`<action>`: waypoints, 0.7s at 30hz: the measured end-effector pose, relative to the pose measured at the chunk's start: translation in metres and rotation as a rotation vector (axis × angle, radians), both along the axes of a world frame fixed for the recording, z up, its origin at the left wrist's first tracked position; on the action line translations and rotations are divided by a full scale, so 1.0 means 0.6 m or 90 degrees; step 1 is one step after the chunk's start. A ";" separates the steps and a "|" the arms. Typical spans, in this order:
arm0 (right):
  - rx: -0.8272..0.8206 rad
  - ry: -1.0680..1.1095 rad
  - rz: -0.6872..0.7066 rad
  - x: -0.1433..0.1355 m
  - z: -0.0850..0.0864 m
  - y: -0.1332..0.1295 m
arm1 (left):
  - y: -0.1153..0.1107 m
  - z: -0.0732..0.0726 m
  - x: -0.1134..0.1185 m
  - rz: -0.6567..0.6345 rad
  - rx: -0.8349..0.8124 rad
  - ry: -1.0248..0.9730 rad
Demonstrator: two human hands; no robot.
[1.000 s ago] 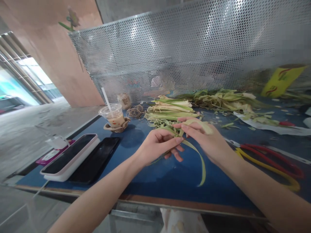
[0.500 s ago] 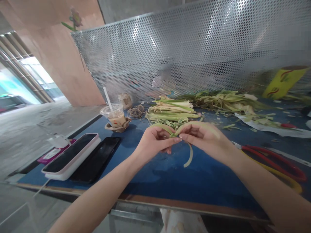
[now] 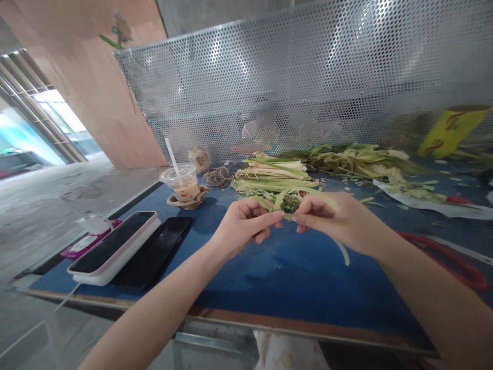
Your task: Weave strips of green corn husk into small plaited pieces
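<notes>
My left hand [image 3: 246,225] is closed in a pinch on a pale green leaf strip [image 3: 282,197]. My right hand [image 3: 331,216] pinches the same strip a little to the right, with a short taut length between the two sets of fingertips. Above the fingers the strip bends into a loop, and a loose end hangs down below my right palm. Just behind the hands lies a small heap of green leafy bits [image 3: 289,202]. Farther back, green and whitish stalks [image 3: 275,177] are piled crosswise on the blue tabletop [image 3: 265,288].
Left of my hands are a black phone [image 3: 154,254], a pink-rimmed phone [image 3: 115,244] and a plastic cup with a straw [image 3: 181,180]. Twine [image 3: 216,177] lies behind. Red-handled scissors [image 3: 462,267] rest at right, near white paper [image 3: 423,203] and wilted leaves [image 3: 354,160]. A perforated metal panel [image 3: 269,77] stands behind.
My hands have drawn slightly apart, the right one moving rightward. The strip now forms an open loop above the fingers, and its loose end has swung to the right.
</notes>
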State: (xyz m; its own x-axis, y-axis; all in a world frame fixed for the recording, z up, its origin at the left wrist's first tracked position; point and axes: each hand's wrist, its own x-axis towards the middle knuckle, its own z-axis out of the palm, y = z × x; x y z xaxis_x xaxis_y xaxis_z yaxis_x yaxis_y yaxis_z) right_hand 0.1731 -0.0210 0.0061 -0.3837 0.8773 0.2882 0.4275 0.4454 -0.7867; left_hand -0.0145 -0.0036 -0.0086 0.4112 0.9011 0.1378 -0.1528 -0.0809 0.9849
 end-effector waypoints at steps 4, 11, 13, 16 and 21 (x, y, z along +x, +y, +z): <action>-0.021 -0.007 0.013 0.005 -0.005 0.007 | 0.000 0.003 -0.004 -0.029 -0.009 -0.017; -0.027 0.113 0.071 -0.002 -0.026 0.019 | -0.012 0.015 -0.008 -0.140 -0.127 -0.061; -0.015 0.112 0.075 -0.009 -0.030 0.017 | -0.015 0.015 -0.005 -0.144 -0.134 -0.058; -0.023 0.117 0.067 -0.020 -0.031 0.014 | -0.015 0.011 0.000 -0.151 -0.122 -0.018; -0.023 0.087 0.028 -0.028 -0.029 0.012 | -0.012 0.002 0.004 -0.179 -0.051 0.050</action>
